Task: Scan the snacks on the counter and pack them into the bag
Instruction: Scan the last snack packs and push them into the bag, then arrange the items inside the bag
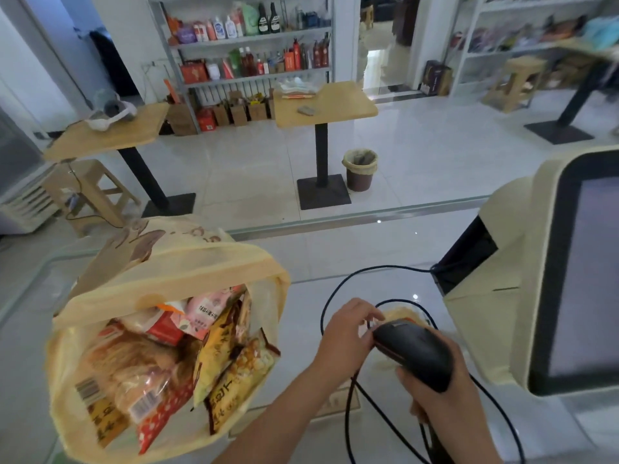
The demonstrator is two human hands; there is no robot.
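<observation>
A beige shopping bag (174, 272) stands open at the left of the glass counter (335, 256), filled with several snack packets (214, 349). My right hand (445, 390) grips a black handheld barcode scanner (413, 353), its head pointing down and left. Just beyond the scanner head lies a small pale-yellow snack packet (400, 314) on the counter. My left hand (348, 329) reaches over with fingers curled on that packet's near edge. Most of the packet is hidden by the scanner and my fingers.
A beige checkout terminal with a dark screen (536, 279) stands at the right. The scanner's black cable (345, 286) loops across the counter to it. Beyond the counter are wooden tables (335, 105), stools, a bin (360, 169) and stocked shelves (254, 38).
</observation>
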